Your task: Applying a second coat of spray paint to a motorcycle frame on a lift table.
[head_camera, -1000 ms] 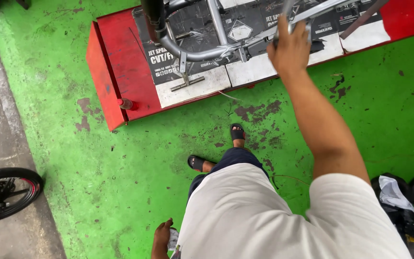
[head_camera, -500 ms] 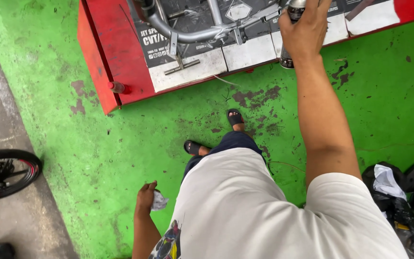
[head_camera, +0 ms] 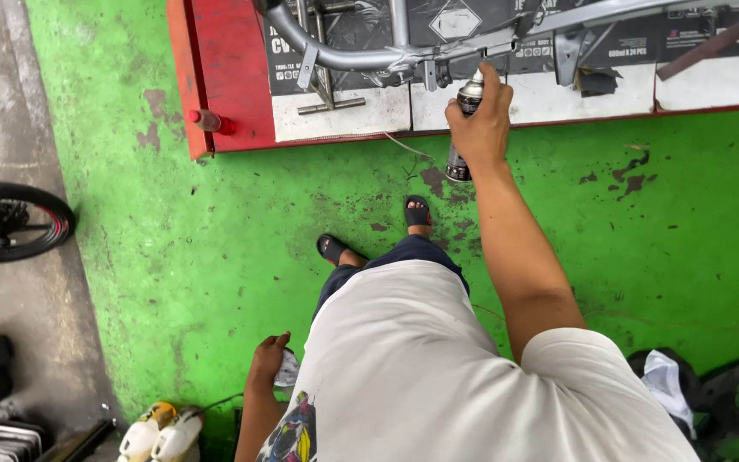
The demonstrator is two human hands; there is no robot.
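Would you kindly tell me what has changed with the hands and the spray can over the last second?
The right hand drew back from the grey metal frame, so the spray can it grips now shows in full, nozzle toward the frame. The left hand came into view at the hip, holding a crumpled cloth. The frame, red platform and green floor stayed put.

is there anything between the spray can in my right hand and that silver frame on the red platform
Nothing visible. The right hand holds the spray can upright, its nozzle right by the silver frame on the red platform, with only open air between them.
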